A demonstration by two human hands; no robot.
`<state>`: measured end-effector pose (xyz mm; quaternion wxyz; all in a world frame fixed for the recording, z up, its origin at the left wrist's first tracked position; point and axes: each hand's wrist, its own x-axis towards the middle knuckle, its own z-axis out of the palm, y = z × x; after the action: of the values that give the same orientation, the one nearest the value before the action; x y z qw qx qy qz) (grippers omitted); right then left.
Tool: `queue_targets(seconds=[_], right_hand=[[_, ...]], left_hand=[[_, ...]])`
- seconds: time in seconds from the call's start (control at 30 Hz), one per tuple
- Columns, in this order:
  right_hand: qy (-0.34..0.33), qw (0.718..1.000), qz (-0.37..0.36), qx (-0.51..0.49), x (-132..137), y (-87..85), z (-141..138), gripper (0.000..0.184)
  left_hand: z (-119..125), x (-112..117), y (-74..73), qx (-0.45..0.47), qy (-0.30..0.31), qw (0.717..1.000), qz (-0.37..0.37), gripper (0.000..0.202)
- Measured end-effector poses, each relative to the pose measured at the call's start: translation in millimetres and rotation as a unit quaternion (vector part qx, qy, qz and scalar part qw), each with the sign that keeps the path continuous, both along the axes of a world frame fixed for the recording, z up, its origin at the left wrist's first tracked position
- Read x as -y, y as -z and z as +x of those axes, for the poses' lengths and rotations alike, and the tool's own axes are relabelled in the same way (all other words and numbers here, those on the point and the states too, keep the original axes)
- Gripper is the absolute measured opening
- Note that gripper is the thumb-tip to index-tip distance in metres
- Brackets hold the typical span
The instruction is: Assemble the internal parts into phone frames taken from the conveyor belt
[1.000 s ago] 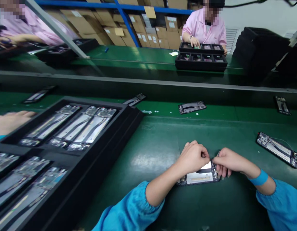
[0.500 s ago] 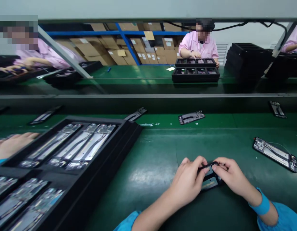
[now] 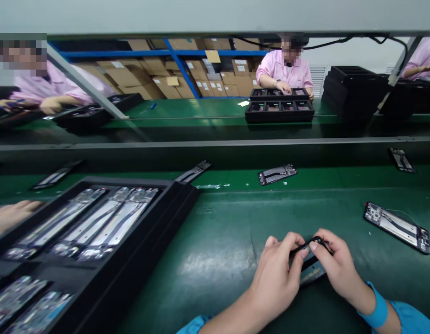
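Head view. Phone chassis located on the near part of the green bench, right of centre, tilted, its far edge raised. Left hand: thumb and forefinger closed on the raised edge. Right hand: thumb and forefinger pinched on the corner at its end. Both hands cover much of the chassis; any small part between the fingertips is too hidden to tell.

Left side taken up by a large black tray, set at a slant, well apart from the hands; open phone units lie in its compartments. The tray partly hides one loose unit at its far corner and, on its other side, another person's hand.

Right of the hands: a loose unit with a thin wire, lying apart. Farther back: a unit near mid-bench and one at far right, both before a dark divider.

Beyond the divider: a co-worker in pink at two compartmented trays; a black tray stack to the right; a slanting post crossing in front of a second co-worker.
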<state>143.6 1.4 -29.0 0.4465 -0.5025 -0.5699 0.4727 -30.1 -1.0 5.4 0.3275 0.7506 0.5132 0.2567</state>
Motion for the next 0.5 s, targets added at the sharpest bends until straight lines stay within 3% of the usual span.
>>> queue_targets(seconds=[0.37, 0.43, 0.5], right_hand=[[0.027, 1.0, 0.005, 0.005, -2.2, 3.9, 1.3, 0.027], [0.065, 0.998, -0.013, -0.007, -13.7, 2.5, 8.1, 0.027], [0.153, 0.987, -0.025, -0.042, -35.9, 1.7, 22.7, 0.028]], left_hand=[[5.5, -5.1, -1.0, -0.004, 0.019, 1.0, -0.013, 0.013], [0.1, -25.4, 0.1, -0.008, 0.036, 0.999, 0.0, 0.015], [-12.2, -63.0, 4.2, -0.028, 0.019, 0.999, 0.027, 0.03]])
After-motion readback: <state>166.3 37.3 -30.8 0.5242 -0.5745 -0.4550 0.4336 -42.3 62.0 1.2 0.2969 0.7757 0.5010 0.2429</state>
